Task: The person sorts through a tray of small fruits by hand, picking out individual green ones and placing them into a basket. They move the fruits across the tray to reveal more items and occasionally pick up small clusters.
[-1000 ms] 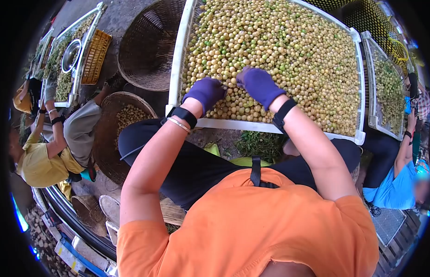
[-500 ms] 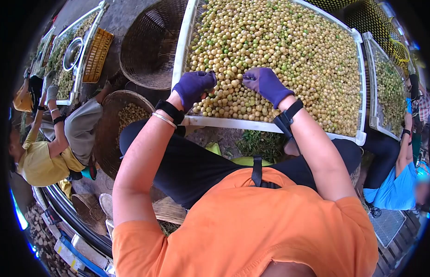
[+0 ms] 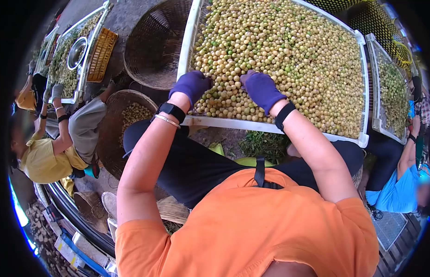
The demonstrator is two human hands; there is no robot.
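Small round yellow-tan and green fruits (image 3: 279, 55) cover the mesh of a white-rimmed tray (image 3: 238, 123) in front of me. Above its near left corner is my left hand (image 3: 192, 87), in a purple glove with the fingers curled in at the edge of the fruits. My right hand (image 3: 263, 91), gloved alike, rests over the fruits a short way to the right. Its fingers are bent down and closed, the back of the glove facing up. Whatever either hand pinches is hidden by the fingers.
Left of the tray stand a dark woven basket (image 3: 152, 51) and a second basket (image 3: 108, 150) with some fruits inside. A person in yellow (image 3: 51, 159) works at another tray on the left; a person in blue (image 3: 395, 189) sits at the right. Green leafy stems (image 3: 263, 144) lie below my tray.
My right hand has turned over, so its fingers now point down and its back faces up. My left wrist has rolled slightly, showing the watch face. The view has shifted a little.
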